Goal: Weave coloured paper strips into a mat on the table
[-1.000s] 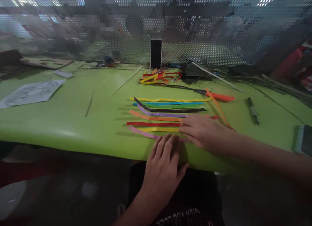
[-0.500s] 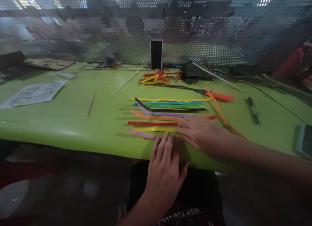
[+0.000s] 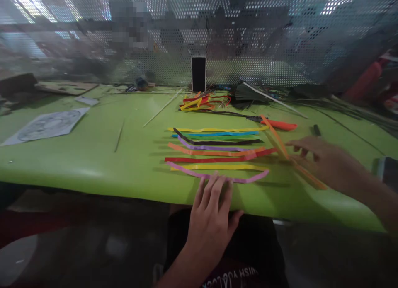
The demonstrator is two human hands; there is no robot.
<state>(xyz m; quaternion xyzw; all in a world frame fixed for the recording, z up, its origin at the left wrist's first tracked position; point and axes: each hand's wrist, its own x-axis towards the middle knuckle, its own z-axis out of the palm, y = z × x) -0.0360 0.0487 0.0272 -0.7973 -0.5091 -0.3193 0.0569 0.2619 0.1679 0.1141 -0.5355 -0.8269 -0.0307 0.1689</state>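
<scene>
Several coloured paper strips lie side by side on the green table (image 3: 130,172), among them a red strip (image 3: 205,160), a blue strip (image 3: 217,134) and a yellow strip (image 3: 224,167). The fingertips of my left hand (image 3: 211,209), spread apart, rest on the pink strip (image 3: 258,176) nearest the table's front edge. My right hand (image 3: 326,161) is over a long orange strip (image 3: 275,134) that slants at the right of the row. Its fingers are apart, and whether the fingertips touch that strip is unclear.
An upright phone (image 3: 199,74) stands at the back by the mesh screen. Before it lies a tangle of coloured strips (image 3: 202,101). A red-handled tool (image 3: 281,124), thin sticks, a pen (image 3: 316,129) and a printed sheet (image 3: 49,124) are also on the table.
My right hand has moved right, off the row of strips to the slanted orange strip. The pink and yellow strips' right ends are uncovered. My left hand has stayed on the pink strip.
</scene>
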